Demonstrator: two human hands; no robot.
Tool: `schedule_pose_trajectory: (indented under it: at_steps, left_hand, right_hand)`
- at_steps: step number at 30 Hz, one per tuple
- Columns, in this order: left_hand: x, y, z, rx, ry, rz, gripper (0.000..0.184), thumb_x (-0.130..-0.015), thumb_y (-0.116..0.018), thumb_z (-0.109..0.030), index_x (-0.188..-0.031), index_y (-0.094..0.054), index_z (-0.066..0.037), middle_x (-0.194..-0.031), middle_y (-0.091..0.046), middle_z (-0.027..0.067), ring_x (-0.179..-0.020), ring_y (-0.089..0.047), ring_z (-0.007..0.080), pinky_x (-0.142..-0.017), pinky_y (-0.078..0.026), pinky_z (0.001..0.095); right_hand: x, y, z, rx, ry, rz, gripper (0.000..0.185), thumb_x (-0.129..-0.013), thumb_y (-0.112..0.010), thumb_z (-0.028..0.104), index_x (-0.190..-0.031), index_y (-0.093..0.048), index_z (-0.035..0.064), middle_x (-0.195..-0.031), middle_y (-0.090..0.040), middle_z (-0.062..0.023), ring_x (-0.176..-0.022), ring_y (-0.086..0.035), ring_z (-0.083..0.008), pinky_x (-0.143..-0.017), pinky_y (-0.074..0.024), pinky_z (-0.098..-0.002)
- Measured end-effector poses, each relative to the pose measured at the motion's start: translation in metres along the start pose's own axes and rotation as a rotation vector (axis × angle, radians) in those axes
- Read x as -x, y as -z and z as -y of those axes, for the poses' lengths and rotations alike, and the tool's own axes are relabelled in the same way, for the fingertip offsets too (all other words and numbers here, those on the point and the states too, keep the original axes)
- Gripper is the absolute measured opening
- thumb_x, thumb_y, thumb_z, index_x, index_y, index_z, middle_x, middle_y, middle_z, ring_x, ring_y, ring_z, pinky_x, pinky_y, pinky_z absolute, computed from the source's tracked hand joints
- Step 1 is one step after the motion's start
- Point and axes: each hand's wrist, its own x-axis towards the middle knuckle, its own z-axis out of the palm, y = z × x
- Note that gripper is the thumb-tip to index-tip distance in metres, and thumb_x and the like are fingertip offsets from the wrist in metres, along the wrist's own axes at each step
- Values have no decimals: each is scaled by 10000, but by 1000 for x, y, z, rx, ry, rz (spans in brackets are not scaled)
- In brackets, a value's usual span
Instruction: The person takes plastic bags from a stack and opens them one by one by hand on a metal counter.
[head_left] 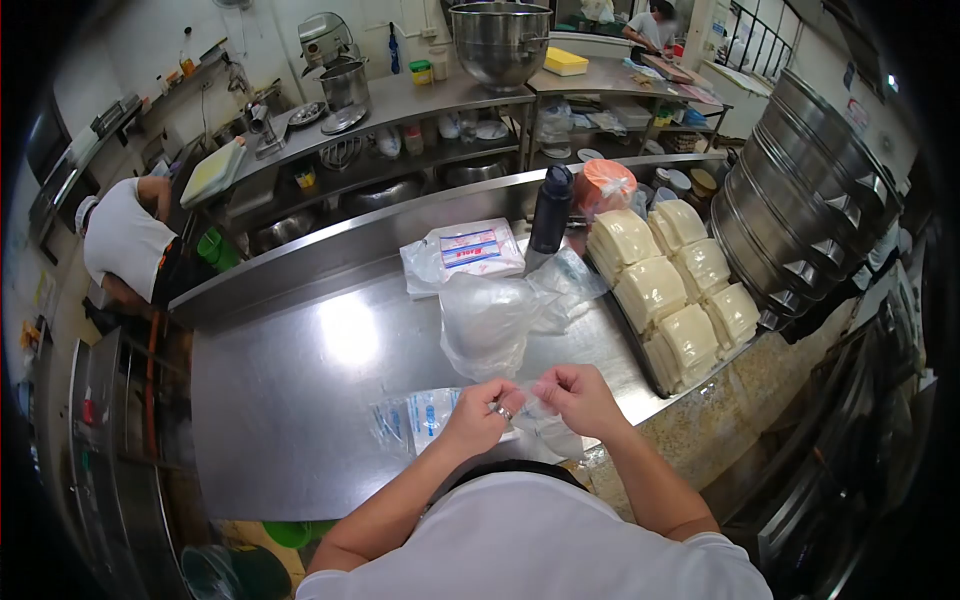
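Both hands meet over the near edge of the steel table, pinching a clear plastic bag between them. My left hand, with a ring on one finger, has its fingertips closed on the bag's edge. Opposite it, my right hand pinches the same bag with thumb and fingers. The bag hangs below the hands. Beside my left hand lie flat printed plastic bags with blue lettering. Just beyond the hands is a crumpled translucent bag.
A tray at right carries several stacks of pale wrapper sheets. Behind stand a dark bottle, a white-and-blue package and an orange bag. Stacked steel steamers rise at far right. Co-workers stand at left and at the back.
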Motion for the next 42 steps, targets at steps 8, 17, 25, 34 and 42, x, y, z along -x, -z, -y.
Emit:
schedule_pose_trajectory:
  at_steps: [8,17,25,34,42]
  left_hand:
    - [6,6,-10,539,-21,-3,128,-960,-649,-124,-889,-652,-18,-964,-632,40,-867,-562,124,-805,-444,267]
    - [1,45,-5,875,275,392,377,-858,-736,-282,-1101,-620,-19,-973,-640,56,-830,-602,159,-824,-478,311]
    - [-101,126,-7,953,266,41,266,-986,-578,-323,-990,-621,-60,-859,-634,41,-777,-635,186,-780,-550,365]
    - [-113,71,116,764,639,-395,270,-930,-591,-264,-1176,-626,-160,-892,-660,5,-646,-574,102,-496,-401,290]
    - [-87,84,96,444,209,-306,295,-918,-574,-94,-1211,-601,-107,-1030,-660,27,-856,-624,140,-706,-524,318]
  right_hand:
    - [-3,-23,1,123,102,-158,402,-1031,-588,293,-772,-672,-3,-543,-477,10,-567,-393,-85,-515,-373,-301]
    - [-33,11,20,-1064,-232,145,300,-1045,-535,274,-866,-645,59,-733,-621,1,-637,-591,-120,-577,-472,-277]
    - [-135,34,50,-475,-210,1,234,-1007,-579,295,-906,-658,99,-733,-631,3,-583,-593,-117,-547,-485,-295]
    - [-179,-20,-88,-569,-247,-137,168,-892,-675,111,-1032,-711,26,-887,-698,-52,-753,-668,-172,-646,-538,-320]
    - [-140,26,-52,-186,126,122,633,-786,-787,119,-1356,-543,-9,-1302,-610,-133,-1175,-580,-218,-991,-466,-350]
